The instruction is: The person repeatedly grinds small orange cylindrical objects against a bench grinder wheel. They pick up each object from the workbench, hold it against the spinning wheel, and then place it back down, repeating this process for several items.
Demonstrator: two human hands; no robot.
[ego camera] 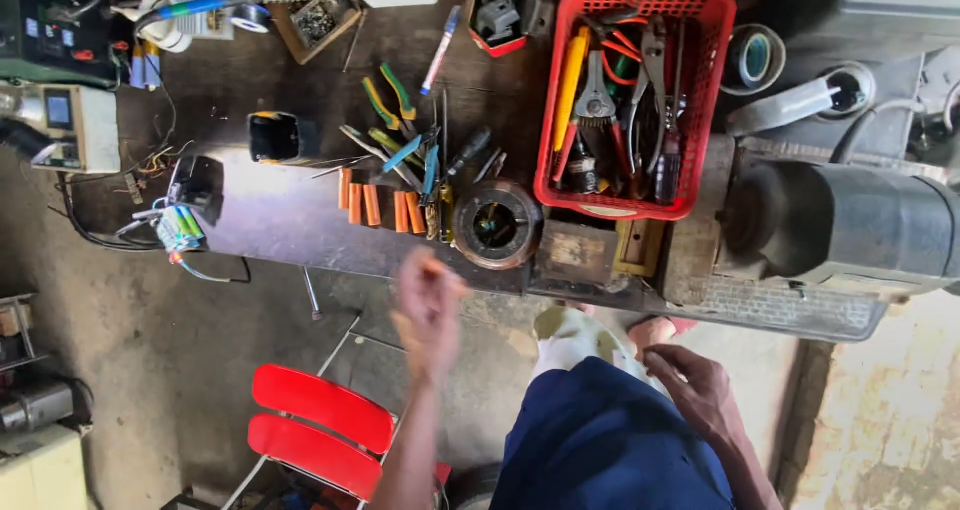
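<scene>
Over a cluttered dark workbench [270, 220], the blurred left hand [428, 305] pinches something small and orange; the right hand [700, 390] rests loosely open, empty.

Glossy red plastic basket [712, 90] — matt worktop [270, 220]

Our left hand [428, 305] is blurred, so we cannot tell whether its fingers pinch the small orange thing at their tips. The red chair [322, 430] runs off the bottom edge. The basket [700, 100] hides its tools' tips.

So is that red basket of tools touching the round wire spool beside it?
Apart. The head view shows a dark strip of bench between the red basket and the wire spool.
</scene>
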